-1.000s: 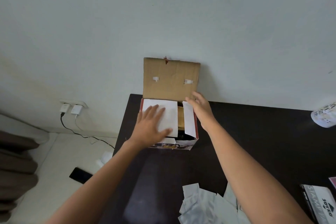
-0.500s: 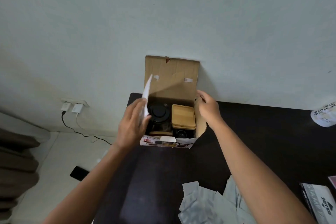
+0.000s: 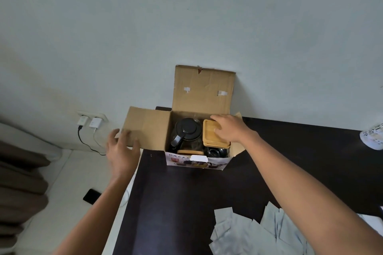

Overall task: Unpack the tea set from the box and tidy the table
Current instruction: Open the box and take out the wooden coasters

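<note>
Dark table [image 3: 290, 161] held one open box [image 3: 198, 160] between two hands; left hand [image 3: 122, 151] spread against its side flap [image 3: 148, 128], right hand [image 3: 230, 130] flat on one wooden tray [image 3: 209, 136] beside one teapot [image 3: 187, 134].

The box [image 3: 199, 87] is plain brown cardboard, matt and creased, with bits of white tape on the upright flap; its front face is glossy printed paper. Under my right hand [image 3: 230, 130] the tray [image 3: 211, 137] is pale wood, smooth and matt. The teapot [image 3: 187, 133] has a shiny black plastic lid and handle over clear glass. The table [image 3: 207, 203] is dark with a dull sheen. The packets [image 3: 244, 232] look like pale, slightly crinkled foil or paper.
</note>
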